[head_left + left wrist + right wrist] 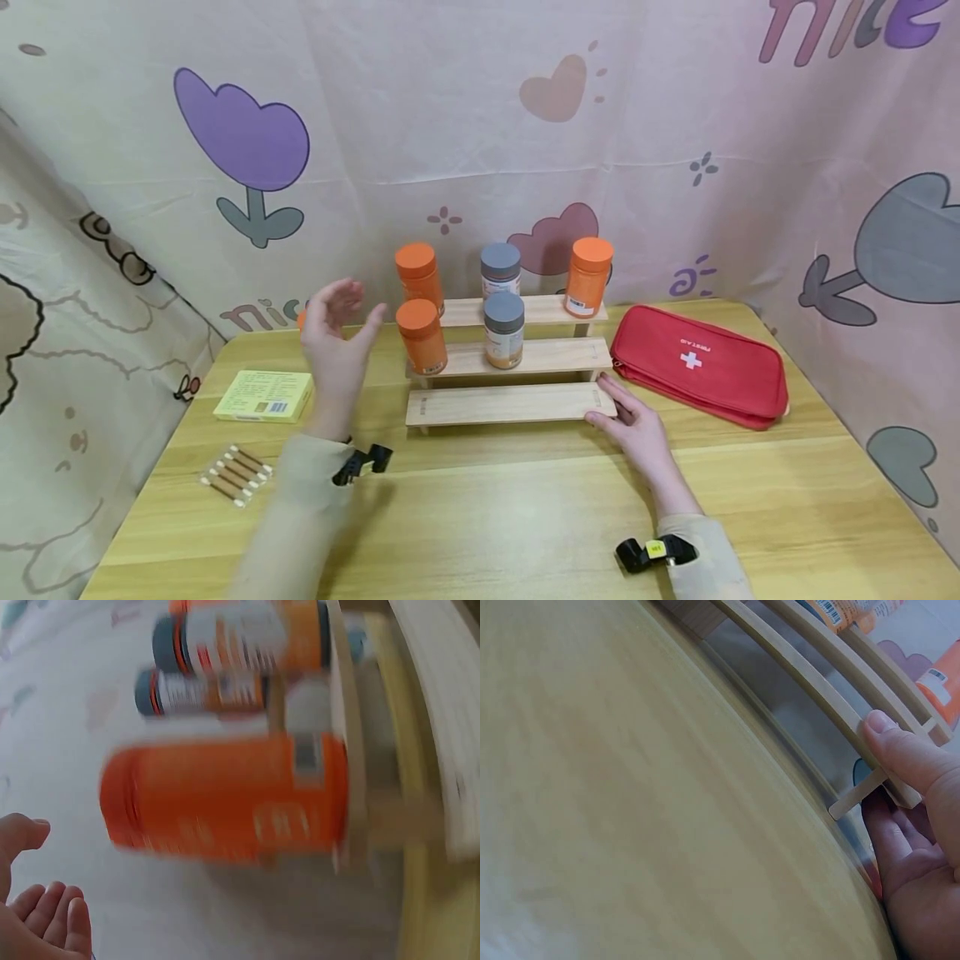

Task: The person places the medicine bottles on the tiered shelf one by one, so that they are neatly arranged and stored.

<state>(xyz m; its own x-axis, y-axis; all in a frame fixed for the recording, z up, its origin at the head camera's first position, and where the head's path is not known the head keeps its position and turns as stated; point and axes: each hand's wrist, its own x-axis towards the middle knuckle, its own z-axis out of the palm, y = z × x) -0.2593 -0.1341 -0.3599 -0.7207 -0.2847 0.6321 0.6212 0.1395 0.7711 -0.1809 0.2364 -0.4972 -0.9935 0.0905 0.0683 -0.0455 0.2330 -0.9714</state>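
A three-tier wooden display rack point(510, 404) stands on the table. My right hand point(637, 429) holds the right end of its lowest board, the thumb over the edge and the fingers underneath in the right wrist view. Raised left of the rack, my left hand point(335, 358) holds nothing, thumb spread from the fingers. Nearest to it on the middle tier is an orange bottle point(422, 337), beside a grey-capped bottle point(504, 331). Along the top tier stand an orange bottle point(416, 268), a grey-capped bottle point(500, 265) and another orange bottle point(588, 279).
Right of the rack lies a red first aid pouch point(701, 367). At the left are a yellow box point(264, 396) and a clear packet of cotton swabs point(236, 475). Something orange point(302, 320) shows partly behind my left hand. A printed cloth point(420, 108) hangs behind the table.
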